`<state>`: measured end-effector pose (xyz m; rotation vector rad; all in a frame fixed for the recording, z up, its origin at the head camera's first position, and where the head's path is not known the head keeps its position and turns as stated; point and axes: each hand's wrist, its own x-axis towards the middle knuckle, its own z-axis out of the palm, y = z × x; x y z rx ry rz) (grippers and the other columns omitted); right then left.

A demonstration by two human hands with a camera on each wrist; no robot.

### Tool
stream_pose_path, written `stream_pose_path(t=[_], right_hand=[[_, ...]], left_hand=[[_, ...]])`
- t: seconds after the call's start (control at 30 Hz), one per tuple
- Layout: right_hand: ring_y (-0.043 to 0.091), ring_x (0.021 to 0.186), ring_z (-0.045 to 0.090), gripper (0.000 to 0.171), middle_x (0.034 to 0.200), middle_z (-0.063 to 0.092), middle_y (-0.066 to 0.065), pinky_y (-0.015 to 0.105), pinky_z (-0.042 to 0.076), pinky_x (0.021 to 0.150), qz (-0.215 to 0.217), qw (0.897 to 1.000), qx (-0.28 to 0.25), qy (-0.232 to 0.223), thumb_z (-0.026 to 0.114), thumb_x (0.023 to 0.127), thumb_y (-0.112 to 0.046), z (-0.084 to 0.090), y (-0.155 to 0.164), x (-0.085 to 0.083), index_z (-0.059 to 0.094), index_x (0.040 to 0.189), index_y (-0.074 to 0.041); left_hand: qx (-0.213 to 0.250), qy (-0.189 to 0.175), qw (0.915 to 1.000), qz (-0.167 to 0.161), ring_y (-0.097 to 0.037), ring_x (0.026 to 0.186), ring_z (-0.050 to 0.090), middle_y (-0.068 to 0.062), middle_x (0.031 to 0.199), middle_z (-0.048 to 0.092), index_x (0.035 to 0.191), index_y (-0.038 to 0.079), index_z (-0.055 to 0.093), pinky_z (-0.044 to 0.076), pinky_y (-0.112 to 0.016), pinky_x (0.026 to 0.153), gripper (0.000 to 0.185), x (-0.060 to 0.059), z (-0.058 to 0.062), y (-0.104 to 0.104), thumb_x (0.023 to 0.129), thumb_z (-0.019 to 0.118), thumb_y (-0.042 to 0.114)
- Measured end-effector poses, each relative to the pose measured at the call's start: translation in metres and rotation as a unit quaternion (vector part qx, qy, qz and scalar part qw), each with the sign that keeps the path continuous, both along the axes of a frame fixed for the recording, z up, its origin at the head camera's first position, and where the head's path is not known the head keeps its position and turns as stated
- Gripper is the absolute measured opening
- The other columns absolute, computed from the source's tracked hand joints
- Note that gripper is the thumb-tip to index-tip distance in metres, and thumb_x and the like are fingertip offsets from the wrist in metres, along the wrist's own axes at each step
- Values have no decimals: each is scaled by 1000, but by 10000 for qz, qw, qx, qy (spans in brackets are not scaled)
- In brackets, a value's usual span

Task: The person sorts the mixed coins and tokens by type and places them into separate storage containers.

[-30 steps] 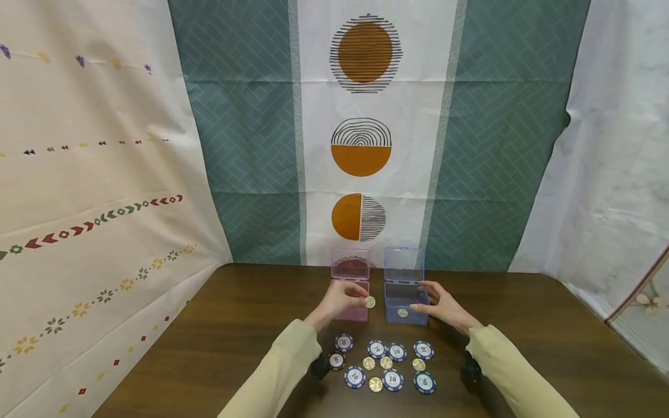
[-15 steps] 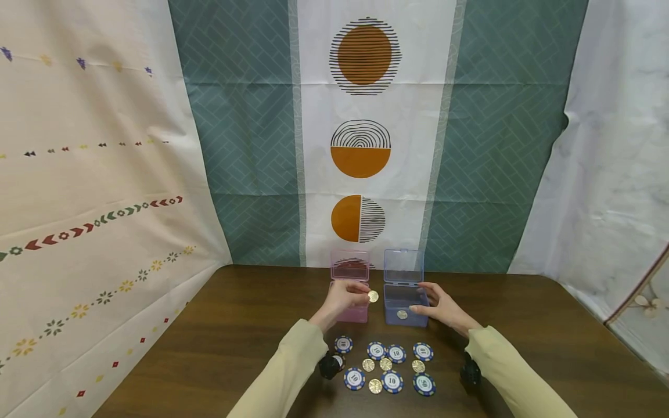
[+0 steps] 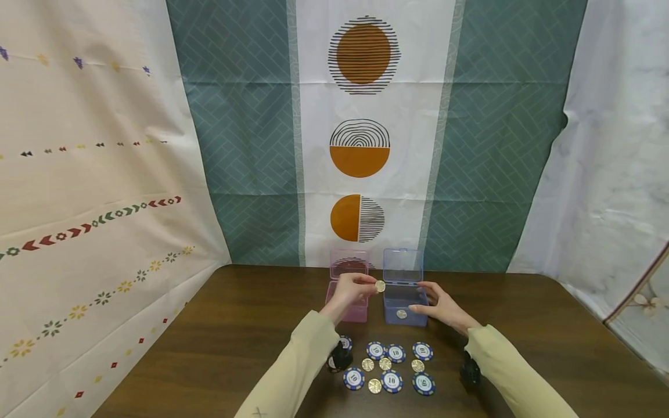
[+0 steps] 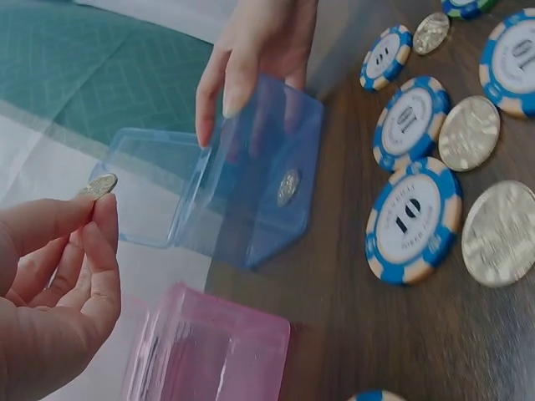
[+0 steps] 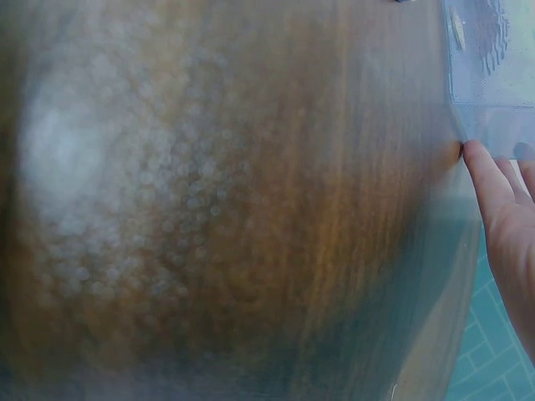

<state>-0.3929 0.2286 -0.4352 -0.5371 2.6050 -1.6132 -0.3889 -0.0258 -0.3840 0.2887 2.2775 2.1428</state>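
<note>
I pinched a small round gold coin between thumb and fingertips of my left hand, raised in the air between the clear pink plastic box and the clear blue plastic box, both with lids open. My right hand lay with straight fingers against the blue box's side, steadying it; one gold coin already lay inside. My grip was only at the coin's edge, so I judged it could slip and drop onto the dark wooden bench or into the pink box. A nudge from my right hand could also have shifted the light box. Compared with a second earlier, my left hand had carried the coin higher and rightward, closer to the blue box; my right hand had stayed put.
</note>
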Motion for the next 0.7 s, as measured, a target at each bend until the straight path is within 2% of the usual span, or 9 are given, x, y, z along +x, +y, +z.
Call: stream_pose_path(t=[0.1, 0.23, 0.4, 0.57, 0.7], right_hand=[[46, 126, 17, 75, 137, 24, 28, 57, 20, 96, 17, 10000, -56, -46, 69, 80, -23, 4, -1, 2, 25, 136, 0], [46, 125, 18, 76, 137, 25, 28, 57, 21, 95, -12, 10000, -47, -30, 70, 80, -24, 3, -1, 1, 25, 136, 0], [44, 126, 19, 76, 137, 27, 24, 55, 21, 97, -132, 9999, -25, -53, 71, 79, -28, -1, 0, -2, 27, 135, -4], [45, 125, 19, 76, 137, 27, 26, 56, 21, 96, -132, 9999, 0, -14, 70, 80, -28, -1, 0, -3, 26, 135, -2], [44, 126, 20, 76, 137, 27, 25, 56, 22, 96, -112, 9999, 38, -18, 69, 80, -28, -1, -1, -2, 25, 136, -2]], left_hand=[[-23, -4, 10000, 73, -23, 67, 63, -11, 77, 65, 89, -6, 67, 51, -33, 64, 16, -1, 1, 5, 75, 70, -1], [262, -102, 9996, 80, -19, 66, 63, -12, 80, 65, 90, -8, 66, 50, -32, 68, 16, -1, 3, 11, 75, 69, -3], [420, -149, 9990, 96, -22, 70, 65, -12, 80, 65, 90, -9, 66, 50, -32, 69, 15, -1, 4, 15, 76, 69, -3], [339, -85, 9993, 146, -24, 71, 64, -12, 78, 66, 89, -8, 67, 50, -26, 63, 14, -3, 0, 18, 76, 69, -2], [138, -46, 9997, 201, -20, 64, 61, -10, 74, 66, 87, -6, 68, 47, -22, 57, 12, -3, -3, 19, 76, 70, 0]])
